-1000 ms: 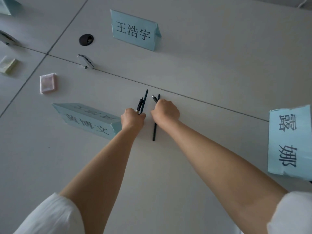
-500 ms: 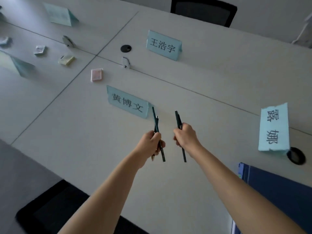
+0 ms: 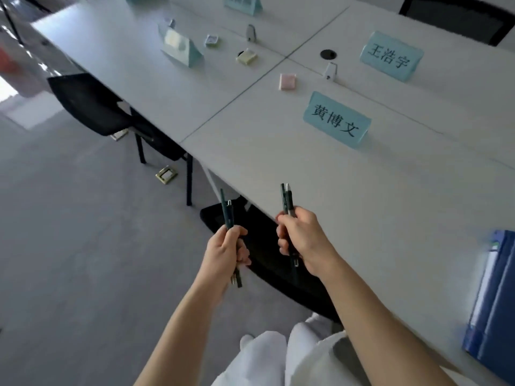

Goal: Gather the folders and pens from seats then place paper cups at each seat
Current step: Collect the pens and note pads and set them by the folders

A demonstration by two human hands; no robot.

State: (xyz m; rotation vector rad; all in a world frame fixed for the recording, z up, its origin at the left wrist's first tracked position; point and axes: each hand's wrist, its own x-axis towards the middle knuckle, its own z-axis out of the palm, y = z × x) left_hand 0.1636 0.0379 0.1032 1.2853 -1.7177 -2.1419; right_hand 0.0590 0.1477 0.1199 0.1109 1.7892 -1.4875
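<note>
Two hands, each gripping dark pens. Left hand (image 3: 224, 253) is fisted round a pair of pens (image 3: 230, 215), tips sticking up above the knuckles and tails poking out below; right hand (image 3: 302, 240) likewise wraps another pair of pens (image 3: 287, 199), held near upright. Both hands are off the table (image 3: 362, 204), hovering over its near edge and the black chair (image 3: 267, 263) below, well apart from each other. Fist grip makes sense: pens are thin and would slip from a loose pinch while walking, and carrying a bundle in each hand keeps both seats' pens together. Blue folder (image 3: 490, 307) lies on the table at the right edge of view, not yet gathered by the look of it; likely the drop point or next pick-up, can't tell which. Name cards stay on the table: near card (image 3: 335, 121), far card (image 3: 390, 55), a third card (image 3: 181, 45) further left, blurred. Small sticky-note pads, pink (image 3: 287, 81) and yellow (image 3: 246, 57), sit near the table seams. No paper cups in view, so the cup step looks not started. Second black chair (image 3: 92, 104) is tucked at the left seat. White trousers (image 3: 264, 358) show at the bottom. Risk: four loose pens, one could slide out if a grip eases.
</note>
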